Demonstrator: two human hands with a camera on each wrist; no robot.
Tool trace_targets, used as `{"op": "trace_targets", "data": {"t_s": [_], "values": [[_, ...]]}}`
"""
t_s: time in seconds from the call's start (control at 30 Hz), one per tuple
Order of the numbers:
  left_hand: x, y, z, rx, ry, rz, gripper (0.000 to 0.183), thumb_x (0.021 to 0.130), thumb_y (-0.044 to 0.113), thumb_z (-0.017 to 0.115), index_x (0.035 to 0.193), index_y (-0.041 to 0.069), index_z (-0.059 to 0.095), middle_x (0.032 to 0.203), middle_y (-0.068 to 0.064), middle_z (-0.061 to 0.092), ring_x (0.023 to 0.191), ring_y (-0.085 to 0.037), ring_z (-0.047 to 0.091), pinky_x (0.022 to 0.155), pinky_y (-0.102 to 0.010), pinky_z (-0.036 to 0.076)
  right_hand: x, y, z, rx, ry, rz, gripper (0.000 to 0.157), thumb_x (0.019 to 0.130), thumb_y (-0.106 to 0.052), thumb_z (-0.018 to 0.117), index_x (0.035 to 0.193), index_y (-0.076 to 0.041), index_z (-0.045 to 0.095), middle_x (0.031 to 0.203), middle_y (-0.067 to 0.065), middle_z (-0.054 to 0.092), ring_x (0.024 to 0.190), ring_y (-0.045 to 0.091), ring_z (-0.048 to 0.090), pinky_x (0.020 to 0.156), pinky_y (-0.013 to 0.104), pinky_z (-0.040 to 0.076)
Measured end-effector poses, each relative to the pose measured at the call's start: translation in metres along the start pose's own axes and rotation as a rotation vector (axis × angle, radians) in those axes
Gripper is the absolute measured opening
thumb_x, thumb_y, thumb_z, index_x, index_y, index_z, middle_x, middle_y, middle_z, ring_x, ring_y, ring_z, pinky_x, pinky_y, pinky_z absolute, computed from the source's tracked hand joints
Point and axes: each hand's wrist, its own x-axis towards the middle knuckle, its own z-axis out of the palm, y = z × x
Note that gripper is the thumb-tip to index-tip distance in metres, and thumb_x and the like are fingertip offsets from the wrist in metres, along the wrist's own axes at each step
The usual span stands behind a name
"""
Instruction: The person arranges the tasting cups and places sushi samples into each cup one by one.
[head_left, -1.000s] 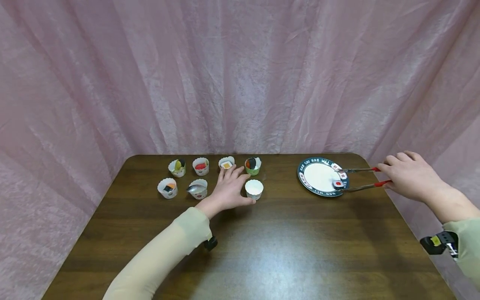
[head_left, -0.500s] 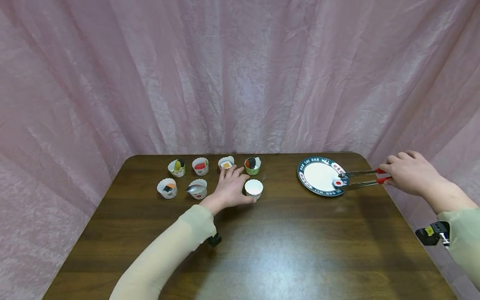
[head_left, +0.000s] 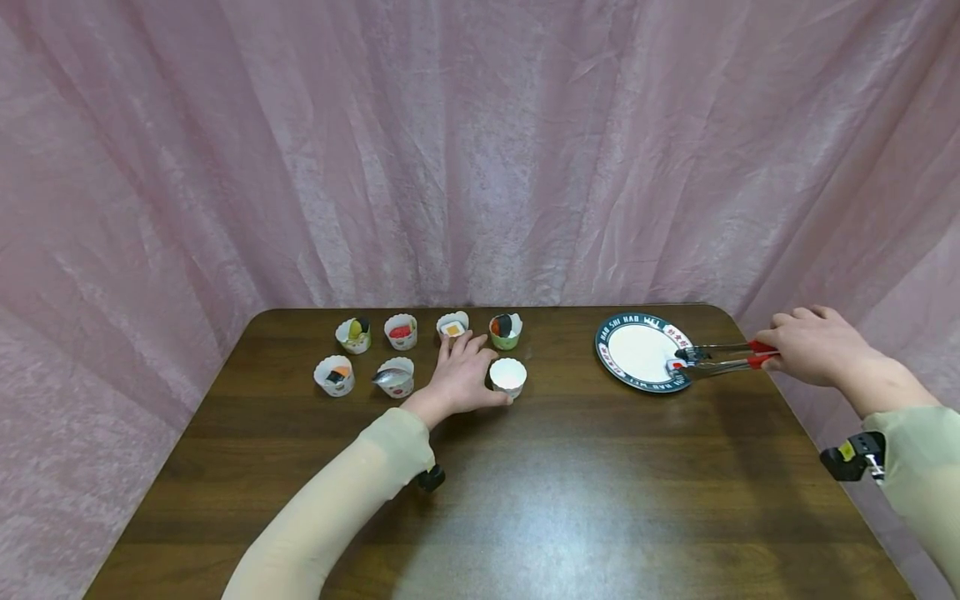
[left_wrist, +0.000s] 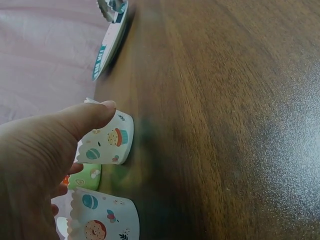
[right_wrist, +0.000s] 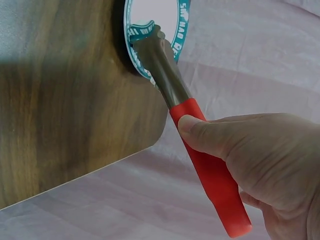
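My left hand (head_left: 467,379) holds a white paper baking cup (head_left: 509,375) on the table, its thumb (left_wrist: 95,117) along the near side and fingers behind. Nothing shows inside that cup in the head view. At the right, my right hand (head_left: 813,346) grips metal tongs (right_wrist: 207,165) by their red handles. The tongs' tips are drawn close about a small white sushi piece with a red centre (head_left: 677,365), mostly covered now. It sits at the right rim of a round white plate (head_left: 626,377) with a teal lettered border.
Several paper cups with toy-like food stand left and behind: a cup with a silver fish-topped piece (head_left: 395,385), one with orange and black (head_left: 333,383), and a green one (head_left: 506,340) beyond the held cup. A pink curtain (head_left: 480,150) hangs behind the wooden table (head_left: 585,500).
The tongs' arms, spread wide a second ago, have come together around the sushi piece. My right hand has shifted slightly left. My left hand stays at the cup.
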Motion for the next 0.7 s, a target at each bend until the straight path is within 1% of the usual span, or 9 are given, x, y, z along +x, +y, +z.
{"op": "trace_targets", "data": {"t_s": [0.2,0.37,0.53,0.7], "values": [[0.0014,-0.0005,-0.0001,-0.015,-0.003,-0.006,0.075,0.075,0.063,0.08,0.132,0.017,0.065,0.159,-0.011,0.038,0.152,-0.036,0.018,0.119,-0.067,0.003,-0.0004,0.0019,0.0012,0.017,-0.008,0.006,0.032,0.081,-0.027,0.085,0.106,-0.011,0.075,0.086,0.002,0.06,0.09,0.034,0.06,0.094,0.07,0.037],[0.0046,-0.001,0.0014,-0.013,-0.016,-0.019,0.073,0.075,0.065,0.079,0.131,0.019,0.065,0.161,-0.009,0.036,0.153,-0.034,0.016,0.119,-0.065,0.003,0.0004,0.0019,0.0008,0.014,0.004,-0.003,0.028,0.081,-0.026,0.086,0.104,-0.014,0.075,0.085,0.0,0.06,0.089,0.033,0.061,0.094,0.07,0.038],[0.0045,0.0004,0.0011,-0.013,-0.003,-0.011,0.071,0.076,0.066,0.079,0.127,0.019,0.066,0.16,-0.009,0.038,0.152,-0.035,0.017,0.119,-0.065,0.005,0.0012,-0.0005,-0.0001,0.005,0.038,-0.03,0.021,0.08,-0.024,0.086,0.096,-0.017,0.074,0.082,-0.003,0.057,0.085,0.03,0.059,0.092,0.069,0.039],[0.0044,0.0014,0.001,-0.017,0.005,-0.012,0.072,0.075,0.067,0.079,0.126,0.018,0.067,0.158,-0.01,0.04,0.152,-0.035,0.019,0.119,-0.066,0.005,0.0015,-0.0025,0.0001,-0.016,0.084,-0.05,0.02,0.08,-0.022,0.086,0.095,-0.017,0.074,0.079,-0.004,0.055,0.082,0.029,0.058,0.092,0.069,0.04]]}}
